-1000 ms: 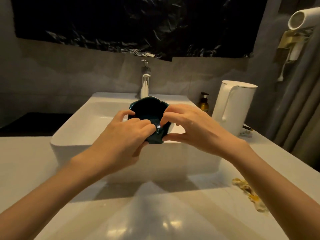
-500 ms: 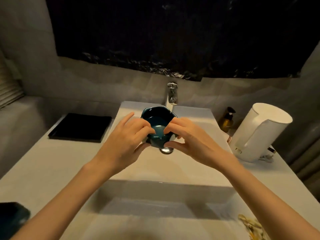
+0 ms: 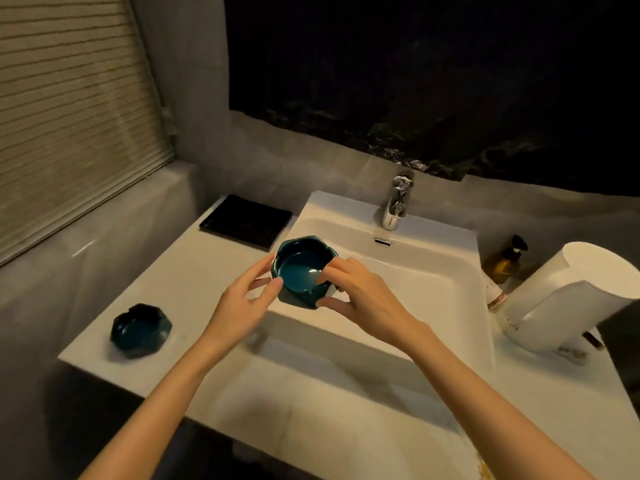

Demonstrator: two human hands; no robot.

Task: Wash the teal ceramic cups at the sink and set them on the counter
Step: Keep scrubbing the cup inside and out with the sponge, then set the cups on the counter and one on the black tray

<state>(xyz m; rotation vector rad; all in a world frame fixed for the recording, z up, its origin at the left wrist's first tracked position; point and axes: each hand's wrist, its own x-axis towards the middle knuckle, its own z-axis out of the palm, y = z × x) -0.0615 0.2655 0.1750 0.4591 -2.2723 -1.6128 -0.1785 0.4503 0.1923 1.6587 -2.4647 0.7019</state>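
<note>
A teal ceramic cup (image 3: 300,271) with a notched rim is held upright over the left rim of the white sink (image 3: 433,268). My right hand (image 3: 360,299) grips its right side, fingers over the rim and thumb under the wall. My left hand (image 3: 242,303) touches the cup's left wall with thumb and forefinger, the other fingers loose. A second teal cup (image 3: 140,330) stands alone on the counter (image 3: 180,285), left of my left forearm and near the front edge.
A chrome faucet (image 3: 398,202) rises behind the basin. A black tray (image 3: 247,220) lies at the back left of the counter. Right of the sink stand an amber pump bottle (image 3: 504,263) and a white kettle (image 3: 571,296).
The cup and both hands have moved left, from over the middle of the basin to its left rim. The view swung left, bringing the second cup on the counter into sight.
</note>
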